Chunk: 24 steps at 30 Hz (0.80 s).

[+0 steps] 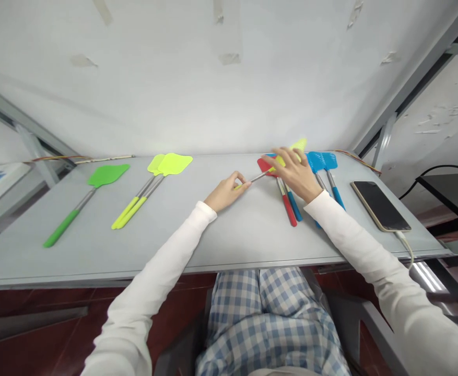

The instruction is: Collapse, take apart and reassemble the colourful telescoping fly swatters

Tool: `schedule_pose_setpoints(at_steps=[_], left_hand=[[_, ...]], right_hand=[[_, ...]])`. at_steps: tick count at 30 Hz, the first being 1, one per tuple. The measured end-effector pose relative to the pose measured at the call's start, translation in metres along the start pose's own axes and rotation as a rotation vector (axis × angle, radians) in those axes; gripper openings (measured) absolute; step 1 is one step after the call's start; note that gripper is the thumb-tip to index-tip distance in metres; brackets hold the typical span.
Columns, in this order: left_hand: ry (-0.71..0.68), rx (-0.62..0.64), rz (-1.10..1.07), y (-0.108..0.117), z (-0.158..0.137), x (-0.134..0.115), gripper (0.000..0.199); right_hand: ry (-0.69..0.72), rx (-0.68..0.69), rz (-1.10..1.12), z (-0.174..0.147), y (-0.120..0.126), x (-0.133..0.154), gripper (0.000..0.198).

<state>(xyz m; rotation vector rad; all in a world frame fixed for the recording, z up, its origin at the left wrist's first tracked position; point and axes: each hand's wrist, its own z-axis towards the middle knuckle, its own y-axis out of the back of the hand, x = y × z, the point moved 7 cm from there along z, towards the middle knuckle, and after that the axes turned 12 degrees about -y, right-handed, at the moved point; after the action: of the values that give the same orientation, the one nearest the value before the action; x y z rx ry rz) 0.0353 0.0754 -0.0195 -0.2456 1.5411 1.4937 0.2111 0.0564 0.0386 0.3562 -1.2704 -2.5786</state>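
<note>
My left hand is closed around the handle end of a yellow fly swatter. The swatter's metal rod slants up to the right, and part of its yellow head shows behind my right hand. That hand is over the swatter's neck with fingers stretched and apart, slightly blurred; whether it touches the swatter is unclear. Beneath it lie a red fly swatter and a blue-handled fly swatter, their heads partly hidden. More blue fly swatters lie beside my right wrist.
On the left of the grey table lie a green fly swatter and two overlapping yellow fly swatters. A phone with a white cable rests at the right. A white wall rises behind the table.
</note>
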Motion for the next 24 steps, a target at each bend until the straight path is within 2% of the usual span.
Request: schedule_pose_setpoints(at_steps=[3,5,8,12,15,19,24], left_hand=[[0.169,0.013,-0.434,-0.012,-0.006,0.011,0.015],[0.276,-0.019,-0.659,-0.023,-0.011,0.011,0.020],[0.319,-0.079,-0.751,-0.039,-0.013,0.004,0.019],[0.284,-0.126,-0.485,-0.050,-0.009,-0.006,0.008],[0.243,-0.155,-0.241,-0.050,-0.003,-0.013,0.007],[0.175,-0.175,0.089,-0.050,0.008,-0.023,0.007],[0.188,-0.088,0.211,-0.062,0.020,-0.026,0.013]], right_hand=[[-0.199,-0.112,0.066,0.003,0.013,-0.028,0.047],[-0.294,-0.118,0.102,0.003,0.015,-0.045,0.048],[-0.315,0.066,0.130,-0.002,-0.002,-0.051,0.041],[-0.326,0.464,0.107,-0.024,-0.040,-0.040,0.041],[-0.400,0.614,0.083,-0.039,-0.053,-0.032,0.051],[-0.507,0.628,0.075,-0.044,-0.054,-0.029,0.047],[-0.558,0.574,0.098,-0.041,-0.052,-0.034,0.047]])
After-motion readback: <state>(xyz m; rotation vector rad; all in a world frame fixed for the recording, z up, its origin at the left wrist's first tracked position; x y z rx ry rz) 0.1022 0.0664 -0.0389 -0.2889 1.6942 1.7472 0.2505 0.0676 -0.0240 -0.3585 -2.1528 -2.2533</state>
